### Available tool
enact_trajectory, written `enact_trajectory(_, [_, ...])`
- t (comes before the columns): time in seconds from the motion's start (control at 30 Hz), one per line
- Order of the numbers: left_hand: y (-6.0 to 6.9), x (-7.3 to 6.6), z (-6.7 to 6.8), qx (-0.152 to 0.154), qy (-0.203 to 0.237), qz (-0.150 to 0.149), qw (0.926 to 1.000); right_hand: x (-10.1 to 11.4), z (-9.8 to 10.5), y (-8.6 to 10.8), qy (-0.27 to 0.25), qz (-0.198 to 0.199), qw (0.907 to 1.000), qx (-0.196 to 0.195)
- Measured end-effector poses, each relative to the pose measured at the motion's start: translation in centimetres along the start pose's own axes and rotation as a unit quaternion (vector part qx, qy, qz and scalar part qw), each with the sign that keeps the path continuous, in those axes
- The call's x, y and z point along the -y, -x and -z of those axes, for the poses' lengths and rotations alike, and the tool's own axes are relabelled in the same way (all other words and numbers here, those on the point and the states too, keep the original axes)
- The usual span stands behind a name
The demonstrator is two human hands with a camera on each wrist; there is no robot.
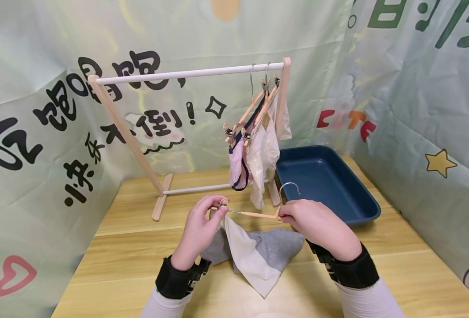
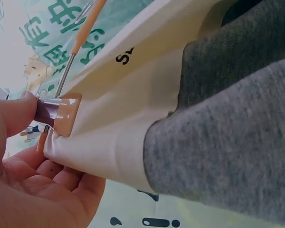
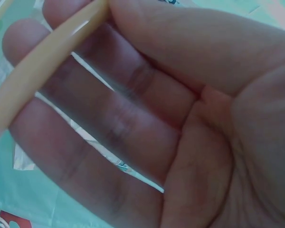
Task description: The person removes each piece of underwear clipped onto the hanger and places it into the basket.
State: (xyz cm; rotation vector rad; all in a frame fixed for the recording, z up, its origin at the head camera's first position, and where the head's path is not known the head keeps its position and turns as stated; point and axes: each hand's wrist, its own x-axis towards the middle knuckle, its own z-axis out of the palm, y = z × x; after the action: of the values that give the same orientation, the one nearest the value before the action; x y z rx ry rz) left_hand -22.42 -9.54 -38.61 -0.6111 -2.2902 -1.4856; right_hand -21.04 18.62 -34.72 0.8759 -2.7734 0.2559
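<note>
In the head view, the left hand (image 1: 200,227) pinches a clip (image 1: 223,203) at one end of an orange hanger (image 1: 258,215). Up close in the left wrist view, thumb and fingers grip the clip (image 2: 66,115), whose pad lies on the cream edge of a grey and cream cloth (image 2: 118,137). The right hand (image 1: 318,221) holds the hanger near its metal hook (image 1: 289,183), and in the right wrist view its thumb and fingers are round the orange bar (image 3: 42,61). The rest of the cloth (image 1: 274,247) hangs down to the wooden table.
Behind the hands stands a rack with a white rail (image 1: 190,72). Two hangers with small clothes (image 1: 264,145) hang at its right end. A dark blue tray (image 1: 318,176) sits on the wooden table (image 1: 131,265) at the right. Printed curtains surround the table.
</note>
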Motion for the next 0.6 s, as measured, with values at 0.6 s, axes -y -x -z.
enact_trajectory(0.6, [-0.26,0.44,-0.49,-0.034,-0.024,-0.035,0.9985,0.09,-0.35,-0.12,-0.002,-0.002,1.0,-0.005])
